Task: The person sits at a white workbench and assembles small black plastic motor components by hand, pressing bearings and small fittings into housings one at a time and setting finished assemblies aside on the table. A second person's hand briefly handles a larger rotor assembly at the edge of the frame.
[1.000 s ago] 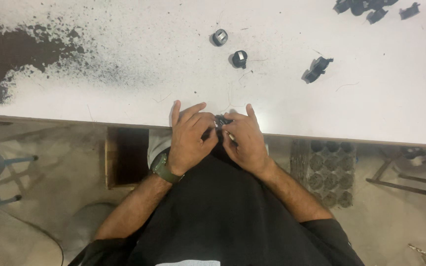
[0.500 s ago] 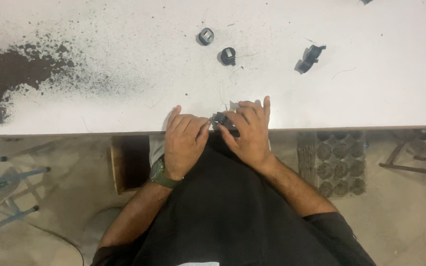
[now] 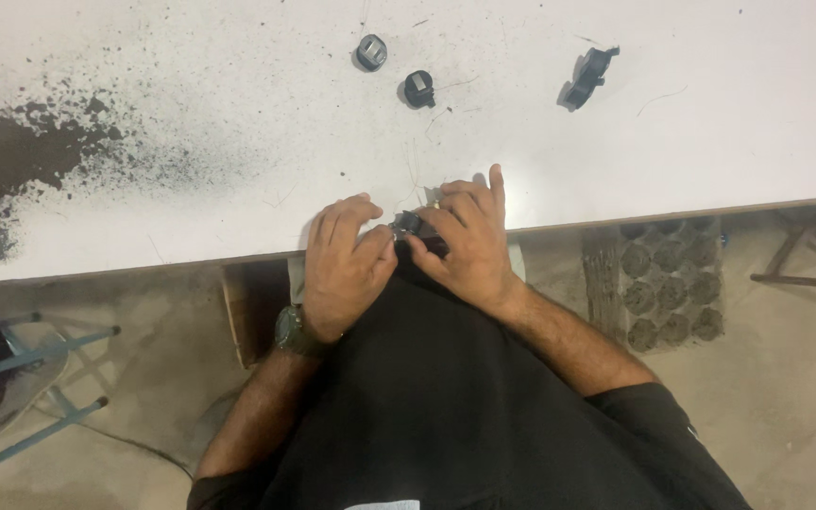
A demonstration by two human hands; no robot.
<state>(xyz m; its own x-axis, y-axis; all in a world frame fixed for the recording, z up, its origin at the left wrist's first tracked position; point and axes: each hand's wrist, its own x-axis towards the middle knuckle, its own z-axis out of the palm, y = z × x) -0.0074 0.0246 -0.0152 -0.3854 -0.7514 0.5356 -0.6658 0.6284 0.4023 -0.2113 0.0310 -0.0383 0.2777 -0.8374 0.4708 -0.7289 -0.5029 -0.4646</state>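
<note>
Here, in the head view, both hands meet at the near edge of the white table (image 3: 616, 170), roughly at the middle of its length; between them sits a small dark part (image 3: 410, 224), right on that edge and partly hidden by fingers. The left hand (image 3: 344, 264) lies to the part's left, its fingers curled over the edge and its thumb side pressed against the piece; the right hand (image 3: 465, 241) lies to the part's right, fingertips folded down onto it, one finger stretched out flat on the surface toward the far edge. Both hands are closed on the part from opposite sides and equally near it; its long axis I cannot tell, since too little of it shows. A dark watch (image 3: 293, 332) sits on the left wrist.

Farther in, toward the far edge, lie a round grey-topped cap (image 3: 371, 51), a round black cap (image 3: 418, 89) just beside it, and a black clip-shaped piece (image 3: 587, 77) well apart to the right; a dark speckled stain (image 3: 21, 170) spreads over the left end of the surface.
</note>
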